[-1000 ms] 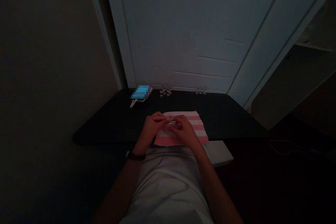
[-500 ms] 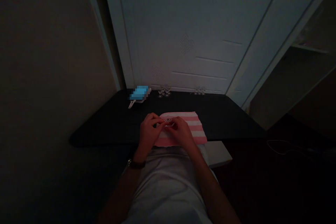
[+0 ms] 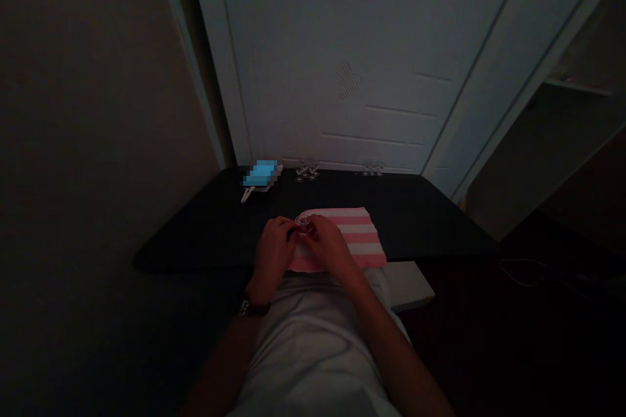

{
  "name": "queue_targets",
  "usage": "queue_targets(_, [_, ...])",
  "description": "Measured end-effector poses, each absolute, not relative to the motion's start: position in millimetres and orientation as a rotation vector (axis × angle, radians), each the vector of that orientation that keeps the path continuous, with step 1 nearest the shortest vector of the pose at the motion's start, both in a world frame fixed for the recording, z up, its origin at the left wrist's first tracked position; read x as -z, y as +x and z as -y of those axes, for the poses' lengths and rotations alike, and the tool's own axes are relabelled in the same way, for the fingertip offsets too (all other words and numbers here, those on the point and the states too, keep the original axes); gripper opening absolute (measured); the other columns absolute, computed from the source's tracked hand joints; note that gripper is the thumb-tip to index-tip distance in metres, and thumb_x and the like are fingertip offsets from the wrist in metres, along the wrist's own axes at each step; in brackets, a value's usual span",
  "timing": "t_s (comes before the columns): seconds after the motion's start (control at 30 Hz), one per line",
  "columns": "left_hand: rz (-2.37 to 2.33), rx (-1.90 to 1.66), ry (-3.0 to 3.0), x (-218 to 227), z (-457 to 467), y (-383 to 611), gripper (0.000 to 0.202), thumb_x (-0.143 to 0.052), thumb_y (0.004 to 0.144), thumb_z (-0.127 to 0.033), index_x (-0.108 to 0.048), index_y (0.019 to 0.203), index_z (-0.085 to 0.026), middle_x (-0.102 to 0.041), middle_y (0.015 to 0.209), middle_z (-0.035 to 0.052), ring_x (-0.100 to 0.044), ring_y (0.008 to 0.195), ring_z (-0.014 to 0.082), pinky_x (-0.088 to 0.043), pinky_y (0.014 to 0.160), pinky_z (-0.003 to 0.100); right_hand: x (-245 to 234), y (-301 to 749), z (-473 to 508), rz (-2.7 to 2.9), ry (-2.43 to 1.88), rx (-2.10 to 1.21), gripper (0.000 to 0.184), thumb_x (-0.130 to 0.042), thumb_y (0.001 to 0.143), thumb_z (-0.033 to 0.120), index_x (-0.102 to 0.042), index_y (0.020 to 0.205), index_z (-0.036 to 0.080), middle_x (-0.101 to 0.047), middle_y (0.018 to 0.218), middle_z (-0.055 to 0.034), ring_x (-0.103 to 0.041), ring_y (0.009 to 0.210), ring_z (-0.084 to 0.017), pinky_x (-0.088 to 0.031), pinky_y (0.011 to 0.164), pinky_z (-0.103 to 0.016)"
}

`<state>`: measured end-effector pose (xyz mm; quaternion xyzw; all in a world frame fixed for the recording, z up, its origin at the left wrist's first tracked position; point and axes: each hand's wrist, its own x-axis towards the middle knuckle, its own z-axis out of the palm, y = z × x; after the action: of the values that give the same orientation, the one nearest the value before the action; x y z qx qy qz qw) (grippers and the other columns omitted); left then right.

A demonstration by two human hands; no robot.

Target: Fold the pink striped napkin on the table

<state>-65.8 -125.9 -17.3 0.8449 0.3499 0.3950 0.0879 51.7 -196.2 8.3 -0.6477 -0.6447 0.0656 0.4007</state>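
Observation:
Between my two hands is a small clear glass (image 3: 302,219), its round end showing above my fingertips. My left hand (image 3: 274,245) closes on it from the left side, thumb and fingers bent. From the right, my right hand (image 3: 327,242) pinches it as well. Much of the glass is covered by my fingers, and the dim light hides its exact shape. Below both hands a pink-and-white striped cloth (image 3: 362,234) lies spread at the table's front edge.
On the dark table (image 3: 420,221), several small clear glasses (image 3: 307,171) stand at the back, with another group of glasses (image 3: 372,169) further right. A device with a blurred blue screen (image 3: 261,174) sits back left. A white box-like piece (image 3: 408,283) juts out below the front edge.
Both hands and the glass have shifted slightly left over the cloth. My fingers have changed their hold a little. The cloth and the other glasses stay in place.

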Motion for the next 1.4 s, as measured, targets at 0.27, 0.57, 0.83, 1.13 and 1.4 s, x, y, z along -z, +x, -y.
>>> queue_targets(0.27, [-1.086,-1.067,2.576,16.1,128.3,-65.2,0.020,-0.044,0.082,-0.017,-0.063,0.089,-0.019,-0.059,0.093,0.0054,-0.052,0.089,0.0203,-0.041,0.082,0.033,-3.1,97.8,227.4,1.463,-1.829,-0.068,0.018,-0.055,0.072,0.018,-0.055,0.089,0.018,-0.059,0.087,-0.0040,-0.054,0.079,-0.017,-0.042,0.071,-0.028])
queue_targets(0.57, [-1.082,-1.050,2.562,17.3,126.9,-66.3,0.019,-0.045,0.082,-0.018,-0.063,0.088,-0.019,-0.060,0.094,0.0047,-0.053,0.089,0.0192,-0.042,0.082,0.032,-6.0,121.7,247.2,1.307,-1.851,0.071,0.014,-0.053,0.073,0.022,-0.054,0.087,0.019,-0.057,0.084,-0.0031,-0.053,0.075,-0.015,-0.040,0.068,-0.027])
queue_targets(0.83, [-1.072,-1.065,2.565,14.3,130.9,-65.0,0.019,-0.044,0.082,-0.017,-0.062,0.089,-0.019,-0.060,0.094,0.0045,-0.053,0.090,0.0188,-0.042,0.083,0.032,-5.7,86.5,211.5,1.514,-1.806,-0.106,0.014,-0.055,0.071,0.018,-0.053,0.085,0.020,-0.058,0.084,-0.0017,-0.052,0.075,-0.014,-0.039,0.067,-0.024])
queue_targets(1.13, [-1.030,-1.034,2.565,13.6,129.9,-63.5,0.020,-0.044,0.083,-0.019,-0.061,0.094,-0.020,-0.061,0.100,0.0044,-0.054,0.094,0.0190,-0.042,0.086,0.032,-6.2,108.5,196.6,1.422,-1.748,-0.123,0.009,-0.056,0.071,0.018,-0.052,0.079,0.018,-0.058,0.078,-0.0003,-0.053,0.072,-0.013,-0.038,0.066,-0.024])
queue_targets(1.4, [-1.065,-0.992,2.632,13.4,131.5,-63.4,0.023,-0.043,0.082,-0.017,-0.060,0.098,-0.018,-0.060,0.103,0.0057,-0.053,0.095,0.0191,-0.041,0.085,0.032,-10.3,67.6,204.1,1.687,-1.515,-0.330,0.011,-0.056,0.073,0.020,-0.054,0.083,0.018,-0.058,0.078,0.0011,-0.051,0.070,-0.011,-0.037,0.061,-0.021])
